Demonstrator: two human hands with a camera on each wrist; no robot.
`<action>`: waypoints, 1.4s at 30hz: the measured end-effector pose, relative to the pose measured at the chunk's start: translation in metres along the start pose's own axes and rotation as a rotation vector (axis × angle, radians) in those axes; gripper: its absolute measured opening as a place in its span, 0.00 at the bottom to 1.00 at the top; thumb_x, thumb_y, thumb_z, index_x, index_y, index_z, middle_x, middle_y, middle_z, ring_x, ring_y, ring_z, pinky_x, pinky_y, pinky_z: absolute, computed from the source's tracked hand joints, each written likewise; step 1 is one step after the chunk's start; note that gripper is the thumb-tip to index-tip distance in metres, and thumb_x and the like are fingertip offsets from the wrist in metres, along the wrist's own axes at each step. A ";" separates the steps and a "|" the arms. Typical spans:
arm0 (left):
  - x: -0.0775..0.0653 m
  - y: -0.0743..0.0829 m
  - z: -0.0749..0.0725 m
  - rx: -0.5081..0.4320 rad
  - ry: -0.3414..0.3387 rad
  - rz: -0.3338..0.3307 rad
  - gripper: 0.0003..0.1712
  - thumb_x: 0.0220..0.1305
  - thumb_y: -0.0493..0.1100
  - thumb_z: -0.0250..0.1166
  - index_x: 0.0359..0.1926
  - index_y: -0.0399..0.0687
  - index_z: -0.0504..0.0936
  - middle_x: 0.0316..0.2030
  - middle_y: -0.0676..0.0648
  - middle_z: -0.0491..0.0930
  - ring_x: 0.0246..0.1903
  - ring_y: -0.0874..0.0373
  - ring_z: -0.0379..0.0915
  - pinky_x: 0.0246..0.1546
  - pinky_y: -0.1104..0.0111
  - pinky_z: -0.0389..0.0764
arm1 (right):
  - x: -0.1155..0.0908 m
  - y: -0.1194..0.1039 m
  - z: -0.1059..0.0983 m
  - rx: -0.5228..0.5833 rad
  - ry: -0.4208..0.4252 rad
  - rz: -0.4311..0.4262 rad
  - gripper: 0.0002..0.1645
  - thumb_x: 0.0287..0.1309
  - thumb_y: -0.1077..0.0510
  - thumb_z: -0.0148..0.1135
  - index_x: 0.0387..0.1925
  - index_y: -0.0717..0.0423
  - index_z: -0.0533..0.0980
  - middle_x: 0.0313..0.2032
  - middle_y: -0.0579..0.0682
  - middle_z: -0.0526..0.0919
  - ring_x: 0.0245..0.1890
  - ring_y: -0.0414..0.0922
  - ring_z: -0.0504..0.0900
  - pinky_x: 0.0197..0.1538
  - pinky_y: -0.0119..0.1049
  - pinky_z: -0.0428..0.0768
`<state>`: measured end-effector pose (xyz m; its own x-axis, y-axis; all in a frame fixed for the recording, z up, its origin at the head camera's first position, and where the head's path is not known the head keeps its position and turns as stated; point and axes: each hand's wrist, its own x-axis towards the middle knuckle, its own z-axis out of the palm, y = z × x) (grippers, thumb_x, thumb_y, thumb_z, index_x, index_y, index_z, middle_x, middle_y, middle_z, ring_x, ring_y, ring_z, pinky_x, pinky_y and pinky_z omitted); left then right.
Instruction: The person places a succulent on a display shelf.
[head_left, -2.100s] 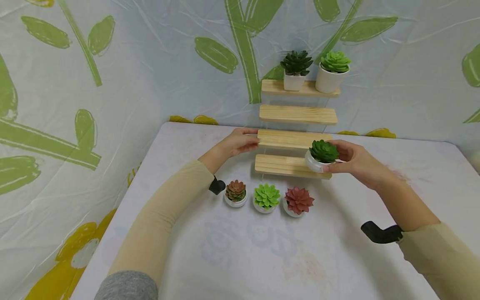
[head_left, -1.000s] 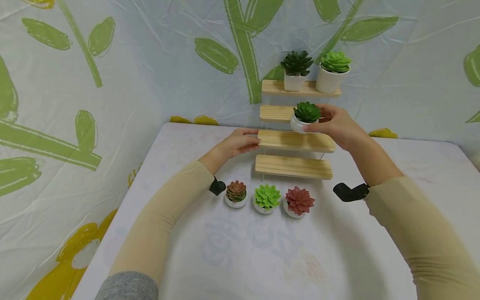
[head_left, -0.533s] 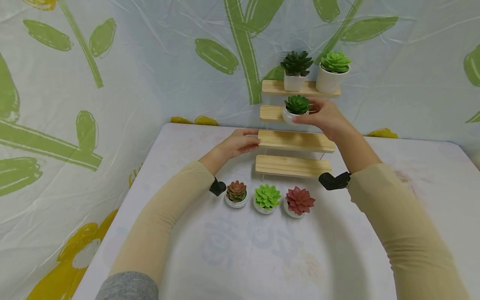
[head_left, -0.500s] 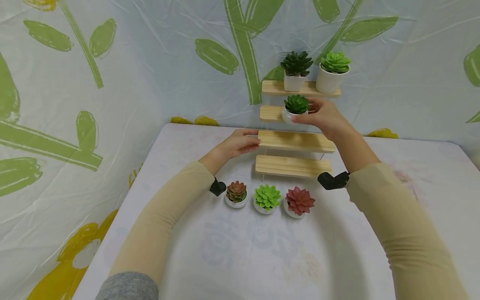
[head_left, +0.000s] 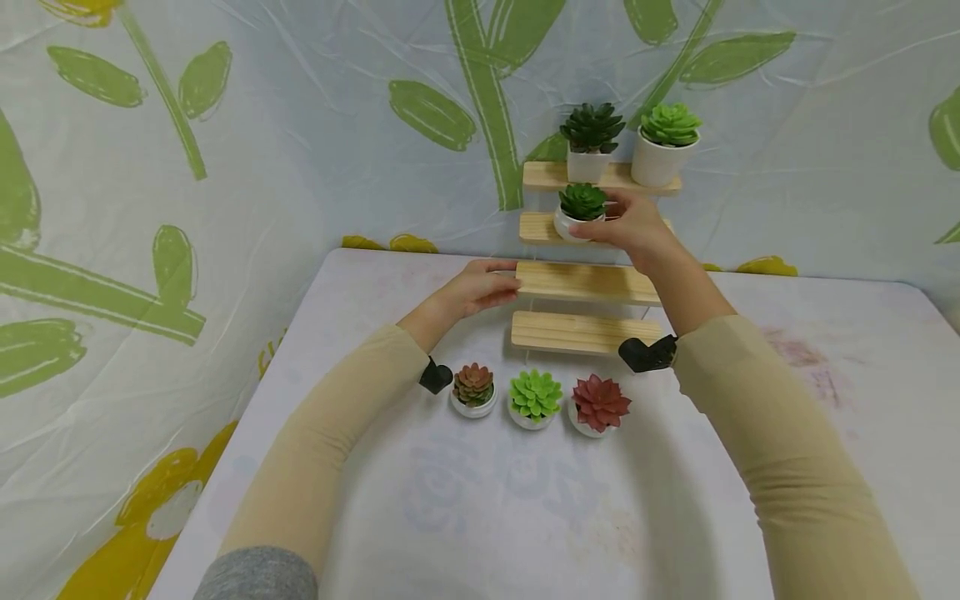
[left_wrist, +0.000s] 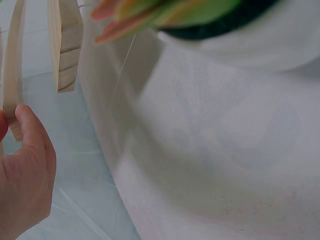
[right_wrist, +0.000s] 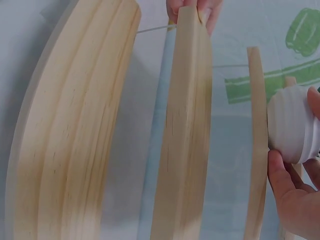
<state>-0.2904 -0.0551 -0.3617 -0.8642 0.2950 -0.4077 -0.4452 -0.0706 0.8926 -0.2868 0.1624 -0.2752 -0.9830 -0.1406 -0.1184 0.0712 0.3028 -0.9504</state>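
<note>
My right hand grips a dark green succulent in a round white pot. The pot's base is right at the second shelf from the top, toward its left end. My left hand pinches the left end of the third shelf; in the left wrist view, thumb and fingers close on the board's end. On the top shelf stand a dark succulent in a square white pot and a bright green one in a round white pot.
Three potted succulents stand in a row on the table before the rack: a brown one, a bright green one and a red one. The lowest shelf is just behind them. A printed cloth hangs behind.
My right hand has carried the dark green succulent up and to the left, from in front of the lower shelves to the second shelf. The left hand has stayed on the third shelf.
</note>
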 end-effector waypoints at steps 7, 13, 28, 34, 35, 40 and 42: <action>-0.002 0.001 0.002 -0.008 0.005 -0.004 0.27 0.63 0.28 0.58 0.63 0.38 0.68 0.37 0.44 0.74 0.30 0.59 0.74 0.52 0.66 0.76 | 0.003 -0.001 0.004 -0.005 0.037 0.024 0.48 0.52 0.58 0.68 0.70 0.57 0.54 0.47 0.50 0.64 0.42 0.41 0.71 0.57 0.41 0.75; -0.004 0.003 0.002 -0.002 0.001 -0.012 0.28 0.63 0.28 0.58 0.64 0.38 0.67 0.37 0.44 0.74 0.29 0.60 0.74 0.55 0.64 0.74 | 0.005 -0.001 0.009 -0.034 0.062 0.038 0.51 0.52 0.54 0.68 0.71 0.55 0.50 0.56 0.56 0.61 0.48 0.46 0.68 0.57 0.42 0.74; 0.006 -0.003 -0.002 0.002 -0.006 0.009 0.25 0.60 0.30 0.63 0.59 0.39 0.72 0.44 0.39 0.77 0.34 0.56 0.76 0.47 0.68 0.79 | 0.001 0.000 0.008 0.001 0.041 0.006 0.49 0.54 0.55 0.67 0.71 0.57 0.50 0.57 0.57 0.63 0.47 0.44 0.70 0.57 0.43 0.73; 0.000 0.003 0.001 0.002 -0.009 -0.020 0.28 0.63 0.29 0.59 0.64 0.38 0.67 0.39 0.43 0.75 0.29 0.59 0.74 0.51 0.66 0.77 | -0.007 0.000 0.003 0.046 0.032 -0.012 0.46 0.55 0.58 0.66 0.70 0.55 0.54 0.56 0.54 0.64 0.49 0.43 0.67 0.59 0.44 0.71; 0.000 0.003 0.001 0.001 -0.010 -0.018 0.28 0.63 0.29 0.59 0.64 0.38 0.67 0.38 0.43 0.75 0.29 0.60 0.74 0.47 0.68 0.79 | -0.009 0.000 0.002 0.058 0.033 -0.008 0.45 0.55 0.58 0.66 0.70 0.54 0.54 0.57 0.54 0.63 0.51 0.44 0.67 0.59 0.44 0.70; 0.000 0.001 0.000 -0.003 -0.003 -0.004 0.27 0.62 0.28 0.59 0.63 0.37 0.68 0.40 0.42 0.75 0.29 0.60 0.75 0.32 0.76 0.80 | -0.019 0.004 -0.006 0.062 0.026 -0.003 0.44 0.56 0.57 0.65 0.70 0.53 0.55 0.62 0.56 0.60 0.59 0.47 0.61 0.62 0.40 0.68; 0.000 0.001 0.000 -0.001 -0.008 -0.002 0.27 0.63 0.28 0.59 0.63 0.37 0.68 0.40 0.42 0.75 0.29 0.60 0.75 0.32 0.76 0.80 | -0.024 0.006 -0.009 0.044 0.024 -0.011 0.43 0.57 0.56 0.65 0.70 0.54 0.56 0.61 0.55 0.61 0.59 0.47 0.62 0.62 0.40 0.66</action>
<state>-0.2911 -0.0548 -0.3611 -0.8612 0.3026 -0.4084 -0.4475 -0.0706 0.8915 -0.2638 0.1758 -0.2758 -0.9875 -0.1210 -0.1011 0.0668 0.2598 -0.9634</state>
